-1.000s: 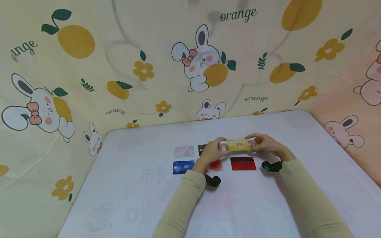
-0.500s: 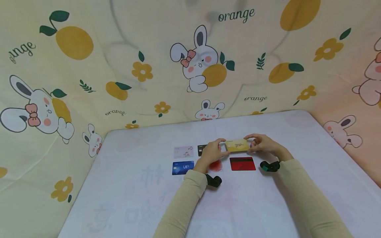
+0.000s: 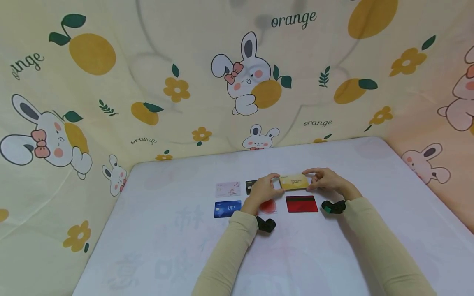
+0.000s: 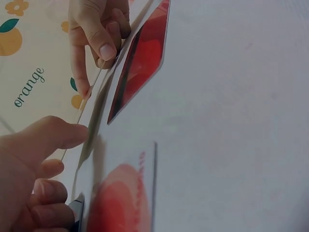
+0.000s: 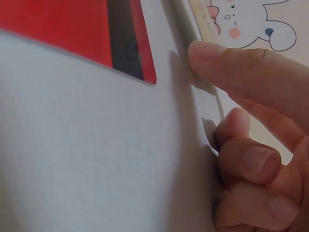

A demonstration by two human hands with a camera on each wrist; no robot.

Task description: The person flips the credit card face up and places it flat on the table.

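A yellow card is held by its short edges between my two hands, near the back of the table. On its left edge, my left hand pinches with thumb and index finger, other fingers curled. At the opposite edge my right hand grips likewise. The left wrist view shows the card nearly edge-on over a shadow; whether it touches the cloth I cannot tell. A red card with a dark stripe lies just in front. A card with a red round pattern lies partly hidden by my left hand.
Left of my left hand lie a pale pink card and a blue VIP card. A black card is mostly covered by that hand. The white table meets a printed cloth backdrop behind.
The yellow card has moved very slightly left and down in the head view, both hands still holding it. The head view has shifted a little. The other cards stay in place.
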